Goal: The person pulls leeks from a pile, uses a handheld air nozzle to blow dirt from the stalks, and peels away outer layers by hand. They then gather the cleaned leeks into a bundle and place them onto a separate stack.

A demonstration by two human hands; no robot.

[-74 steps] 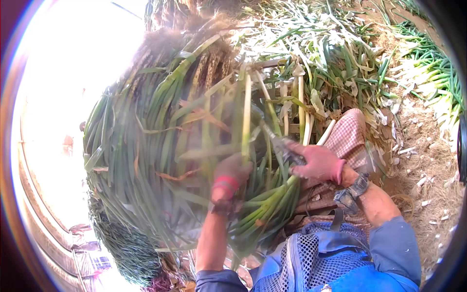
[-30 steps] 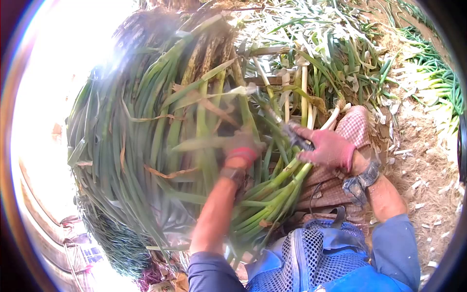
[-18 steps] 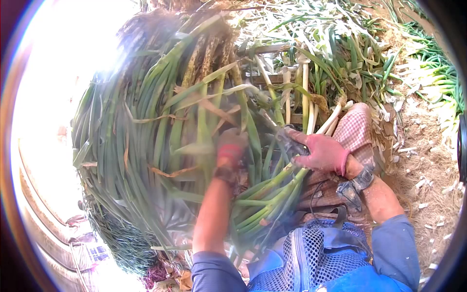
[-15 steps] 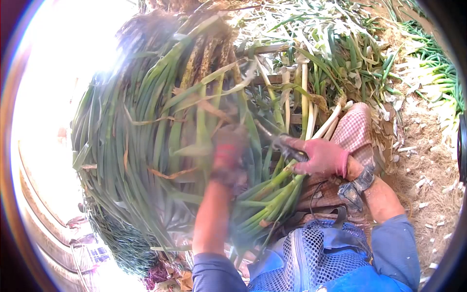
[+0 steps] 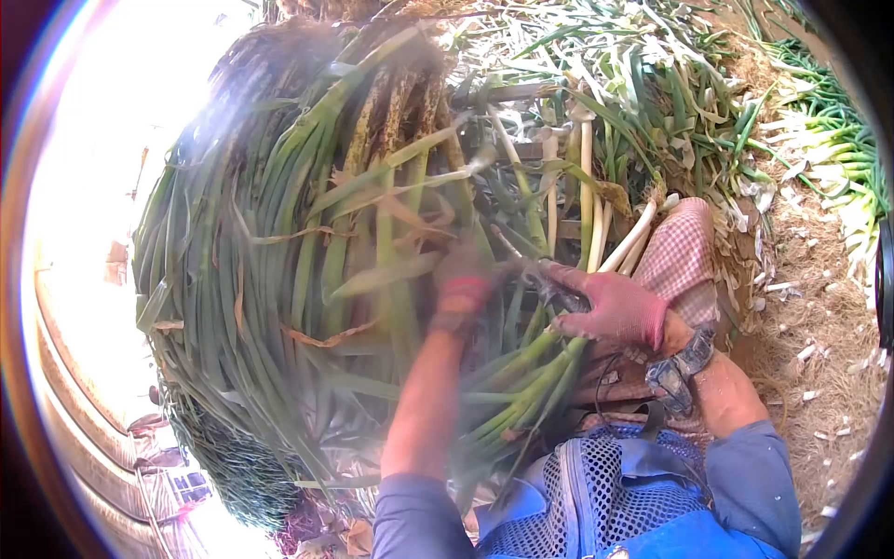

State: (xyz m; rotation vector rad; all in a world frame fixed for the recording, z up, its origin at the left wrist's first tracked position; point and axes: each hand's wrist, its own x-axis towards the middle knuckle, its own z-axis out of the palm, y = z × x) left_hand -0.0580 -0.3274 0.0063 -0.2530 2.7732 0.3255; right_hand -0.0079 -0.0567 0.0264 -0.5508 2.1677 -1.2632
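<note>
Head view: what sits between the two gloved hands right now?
In the head view, green onion stalks fill the gap between left hand and right hand, alongside the dark tool that the right hand grips.

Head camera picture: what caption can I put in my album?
Pink-gloved left hand reaches into a big bundle of long green onion stalks; pink-gloved right hand grips a dark metal tool.
</note>
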